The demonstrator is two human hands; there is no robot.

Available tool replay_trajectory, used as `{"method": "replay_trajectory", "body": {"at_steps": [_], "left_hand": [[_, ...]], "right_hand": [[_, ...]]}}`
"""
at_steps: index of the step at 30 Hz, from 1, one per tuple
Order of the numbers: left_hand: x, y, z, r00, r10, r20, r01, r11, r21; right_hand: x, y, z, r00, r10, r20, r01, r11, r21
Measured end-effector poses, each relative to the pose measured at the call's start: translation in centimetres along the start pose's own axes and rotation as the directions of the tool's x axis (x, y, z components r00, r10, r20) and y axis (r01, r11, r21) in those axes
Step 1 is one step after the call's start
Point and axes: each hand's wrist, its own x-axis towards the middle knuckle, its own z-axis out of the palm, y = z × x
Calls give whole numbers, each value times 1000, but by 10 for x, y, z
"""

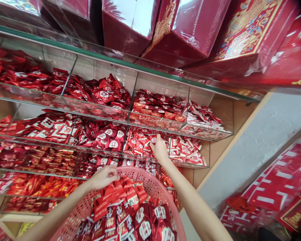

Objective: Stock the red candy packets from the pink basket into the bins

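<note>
A pink perforated plastic basket [172,204] in front of me holds many red and dark-red wrapped packets [130,201], some with white labels. My left hand [105,175] is at its far left rim, fingers curled over the edge. Farther up and to the right, my right hand [159,147] reaches into a shelf compartment of small red-and-white packets [139,144]. Its thumb and forefinger are apart among the packets, and the other fingers are largely hidden. No packet is clearly lifted in that hand.
Clear-fronted shelf tiers with dividers hold more red packets [104,93]. Above them a glass shelf [115,60] carries large dark-red boxes [190,30] in plastic wrap. A grey wall [237,144] is to the right, with red-and-white patterned packages [278,180] against it.
</note>
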Motion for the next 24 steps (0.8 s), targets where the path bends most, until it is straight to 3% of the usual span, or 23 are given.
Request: {"method": "replay_trajectory", "body": {"at_steps": [24], "left_hand": [[2, -3, 0, 1000, 11, 10, -11, 1000, 26]], "right_hand": [[-17, 4, 0, 993, -87, -76, 92, 993, 76]]}}
